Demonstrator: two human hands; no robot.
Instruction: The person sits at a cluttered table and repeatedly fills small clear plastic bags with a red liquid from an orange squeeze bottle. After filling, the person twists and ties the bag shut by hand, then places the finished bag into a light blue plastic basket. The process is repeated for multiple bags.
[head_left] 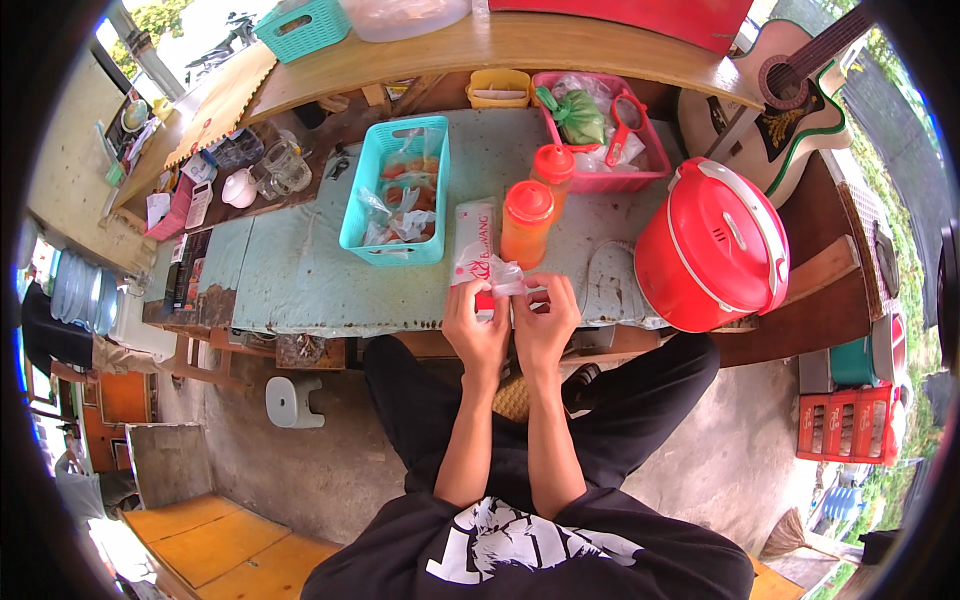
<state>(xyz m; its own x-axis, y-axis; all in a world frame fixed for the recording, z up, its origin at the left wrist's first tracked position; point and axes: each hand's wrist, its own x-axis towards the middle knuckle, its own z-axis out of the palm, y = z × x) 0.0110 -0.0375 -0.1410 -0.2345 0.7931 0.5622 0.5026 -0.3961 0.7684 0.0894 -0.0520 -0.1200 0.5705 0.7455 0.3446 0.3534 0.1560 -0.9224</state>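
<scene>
Just over the table's front edge, my left hand (476,325) and my right hand (547,318) are close together. Between their fingertips they pinch a small translucent plastic bag (508,279); its lower part is hidden by the fingers. A white packet with red print (474,225) lies right beyond my left hand. Two orange squeeze bottles, a nearer one (527,224) and a farther one (553,168), stand upright beyond my right hand. To the left, a turquoise basket (348,232) holds several small filled plastic bags (408,222).
A red lidded rice container (700,250) stands on the table at right. Behind it are a pink basket (640,182) with bags and a red strainer (627,116), and a guitar (760,110). Glass mugs (287,167) stand at far left. A white stool (290,402) is on the floor.
</scene>
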